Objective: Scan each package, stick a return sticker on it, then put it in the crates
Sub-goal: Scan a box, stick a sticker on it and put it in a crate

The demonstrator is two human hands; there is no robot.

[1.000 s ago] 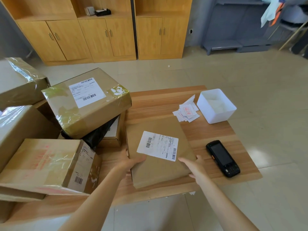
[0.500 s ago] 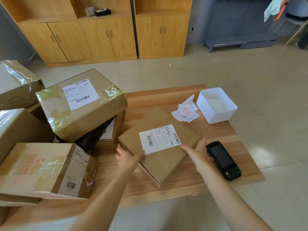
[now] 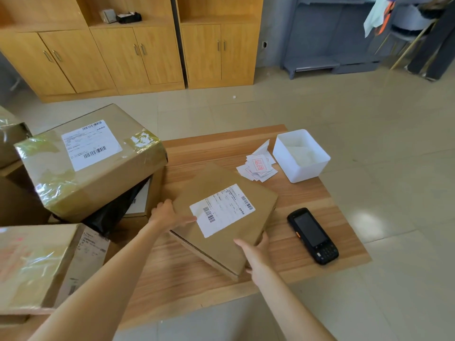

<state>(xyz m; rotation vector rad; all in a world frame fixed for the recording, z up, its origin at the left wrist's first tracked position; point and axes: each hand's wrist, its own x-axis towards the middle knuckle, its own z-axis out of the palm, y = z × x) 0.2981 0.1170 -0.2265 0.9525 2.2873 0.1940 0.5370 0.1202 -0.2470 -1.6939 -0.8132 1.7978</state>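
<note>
A flat brown package (image 3: pixel 221 193) with a white shipping label (image 3: pixel 221 209) lies turned at an angle on the wooden table (image 3: pixel 307 195). My left hand (image 3: pixel 167 215) holds its left edge, thumb on top near the label. My right hand (image 3: pixel 256 252) grips its near right corner, fingers wrapped over the edge. A black handheld scanner (image 3: pixel 312 235) lies on the table to the right of the package. A loose pile of white return stickers (image 3: pixel 258 166) with red print sits behind the package.
A white plastic bin (image 3: pixel 301 156) stands at the table's far right corner. Several taped cardboard boxes (image 3: pixel 91 158) are stacked on the left, with a black bag (image 3: pixel 113 212) under them. Wooden cabinets (image 3: pixel 138 45) line the back wall.
The flat package has been turned counter-clockwise and shifted toward the table's middle. My right hand moved from its right side to its near right corner; my left hand stayed on the left edge.
</note>
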